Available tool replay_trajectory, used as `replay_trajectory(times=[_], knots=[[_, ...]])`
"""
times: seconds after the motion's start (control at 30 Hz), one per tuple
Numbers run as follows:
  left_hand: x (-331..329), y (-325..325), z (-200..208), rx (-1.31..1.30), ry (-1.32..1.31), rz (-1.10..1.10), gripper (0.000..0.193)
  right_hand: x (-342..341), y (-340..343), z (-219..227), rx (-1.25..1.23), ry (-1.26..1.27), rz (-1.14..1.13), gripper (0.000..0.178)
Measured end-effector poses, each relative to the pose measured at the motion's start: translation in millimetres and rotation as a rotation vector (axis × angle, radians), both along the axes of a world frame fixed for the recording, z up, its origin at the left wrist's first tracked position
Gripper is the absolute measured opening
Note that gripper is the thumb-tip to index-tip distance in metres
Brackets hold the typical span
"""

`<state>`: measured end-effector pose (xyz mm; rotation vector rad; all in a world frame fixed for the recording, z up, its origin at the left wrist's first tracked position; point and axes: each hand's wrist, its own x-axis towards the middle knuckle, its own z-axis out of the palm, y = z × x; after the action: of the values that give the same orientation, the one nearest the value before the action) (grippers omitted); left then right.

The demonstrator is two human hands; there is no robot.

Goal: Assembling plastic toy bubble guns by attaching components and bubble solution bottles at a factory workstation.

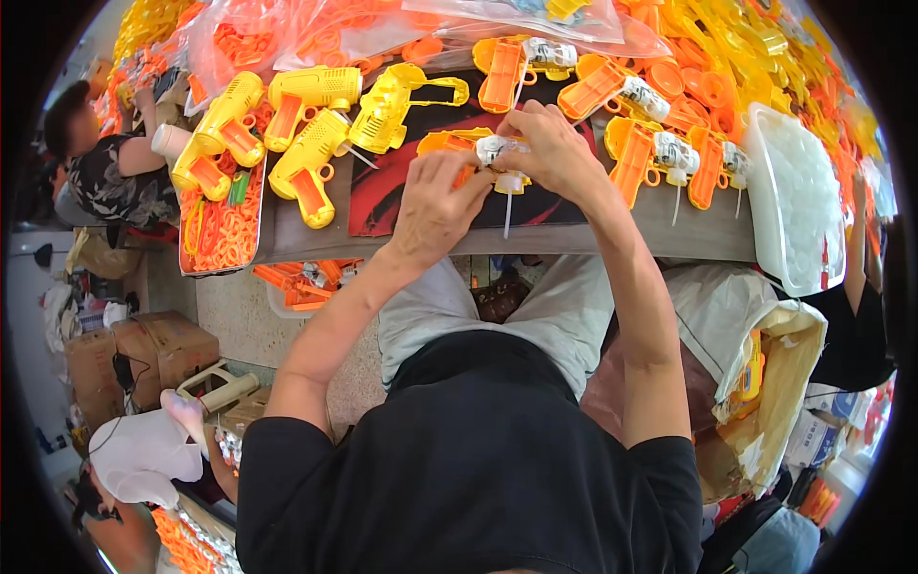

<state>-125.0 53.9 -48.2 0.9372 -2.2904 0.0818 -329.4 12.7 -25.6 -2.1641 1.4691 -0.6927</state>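
Honestly, your left hand (435, 196) and right hand (555, 151) both pinch the toy (448, 141) over the mat (375, 206), hiding much of its middle, with bare mat either side and the table edge (612, 247) nearby.

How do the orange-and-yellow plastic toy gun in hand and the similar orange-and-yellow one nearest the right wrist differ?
The held toy gun is touched by the left hand and right hand; the wrist-side toy gun is untouched.
The held toy gun is over the black-and-red mat; the wrist-side toy gun lies on the grey tabletop.
Shared: orange and yellow plastic, a whitish cylinder, a thin white strip.
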Motion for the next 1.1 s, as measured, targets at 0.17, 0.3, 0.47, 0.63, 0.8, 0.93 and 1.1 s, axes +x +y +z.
replay_trajectory(times=[0.17, 0.3, 0.47, 0.63, 0.8, 0.93, 1.1], knots=[[3.3, -2.4, 13.7, 0.031, -0.08, -0.022, 0.021, 5.2, 6.9, 6.6, -0.041, -0.021, 0.001, 0.034], [41.6, -32.4, 15.4, -0.005, 0.188, 0.127, 0.022, 3.0, 10.0, 9.6, -0.006, -0.009, -0.006, 0.033], [88.3, -87.9, 18.1, -0.179, -0.321, 0.583, 0.021, 4.0, 9.4, 14.5, 0.006, 0.039, -0.007, 0.033], [100.2, -102.4, 3.3, -0.169, -0.219, 0.559, 0.019, 8.6, 14.1, 12.0, -0.008, -0.008, 0.006, 0.037], [83.3, -102.7, 2.1, -0.149, -0.324, 0.531, 0.035, 4.8, 4.0, 15.6, -0.199, -0.099, -0.068, 0.034], [79.5, -97.1, 9.6, -0.17, -0.266, 0.529, 0.043, 2.3, -2.3, 25.6, -0.189, -0.155, -0.189, 0.029], [37.5, -46.0, 35.9, -0.018, 0.017, 0.316, 0.032, -9.9, 17.8, 24.9, 0.015, -0.226, -0.168, 0.024]])
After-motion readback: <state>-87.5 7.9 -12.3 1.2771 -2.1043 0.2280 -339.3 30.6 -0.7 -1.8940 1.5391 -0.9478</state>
